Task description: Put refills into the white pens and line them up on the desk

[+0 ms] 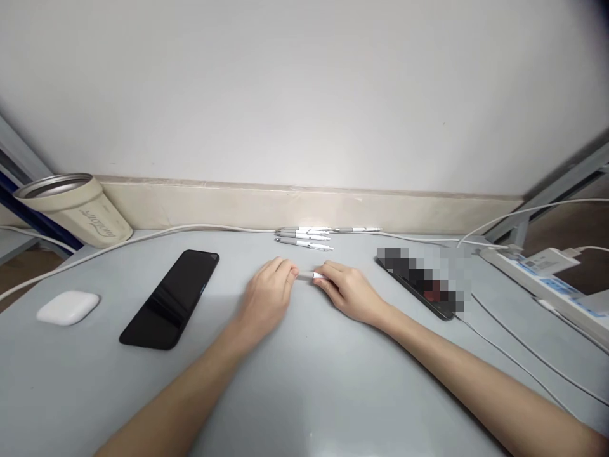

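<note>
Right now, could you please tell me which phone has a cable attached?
The blurred phone at right: a white cable leaves its end, while the black phone at left shows none.

On the grey desk point(304, 393) lie a black smartphone point(169, 299) and a white earbud case point(68, 308). Several pens point(302, 236) lie beside the wall.

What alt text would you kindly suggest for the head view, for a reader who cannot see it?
A person's left hand and right hand pinch a small white tube on a grey desk, between a black smartphone and a pixelated phone, below white pens.
</note>
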The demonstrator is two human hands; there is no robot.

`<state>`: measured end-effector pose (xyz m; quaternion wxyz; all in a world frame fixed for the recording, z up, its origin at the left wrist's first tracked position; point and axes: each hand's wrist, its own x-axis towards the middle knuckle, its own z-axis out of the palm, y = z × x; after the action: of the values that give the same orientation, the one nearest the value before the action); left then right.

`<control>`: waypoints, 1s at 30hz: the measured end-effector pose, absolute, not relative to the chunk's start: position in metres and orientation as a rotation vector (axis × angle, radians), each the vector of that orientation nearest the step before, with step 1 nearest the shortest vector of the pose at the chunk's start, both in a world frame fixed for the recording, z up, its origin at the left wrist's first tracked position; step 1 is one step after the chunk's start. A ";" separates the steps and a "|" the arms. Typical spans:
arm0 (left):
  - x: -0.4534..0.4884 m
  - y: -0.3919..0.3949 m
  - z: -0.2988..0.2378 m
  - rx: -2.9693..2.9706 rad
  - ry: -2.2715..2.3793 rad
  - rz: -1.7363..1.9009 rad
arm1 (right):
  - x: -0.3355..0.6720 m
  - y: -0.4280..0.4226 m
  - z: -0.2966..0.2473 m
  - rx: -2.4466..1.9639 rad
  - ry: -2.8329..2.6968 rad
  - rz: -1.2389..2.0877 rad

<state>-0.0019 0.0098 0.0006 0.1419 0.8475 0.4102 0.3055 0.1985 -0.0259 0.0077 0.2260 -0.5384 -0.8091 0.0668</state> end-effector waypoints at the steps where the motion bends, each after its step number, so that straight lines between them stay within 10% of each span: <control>1: -0.001 0.009 0.001 2.496 1.175 0.894 | 0.199 -0.026 0.008 -1.490 -2.231 0.191; 30: -0.006 0.004 0.009 2.306 1.054 0.772 | 0.189 -0.031 0.013 -1.500 -2.298 0.063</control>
<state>-0.0061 0.0043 0.0089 0.2431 0.8441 0.3856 0.2825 0.1887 -0.0313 0.0131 0.1969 -0.5358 -0.8208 0.0225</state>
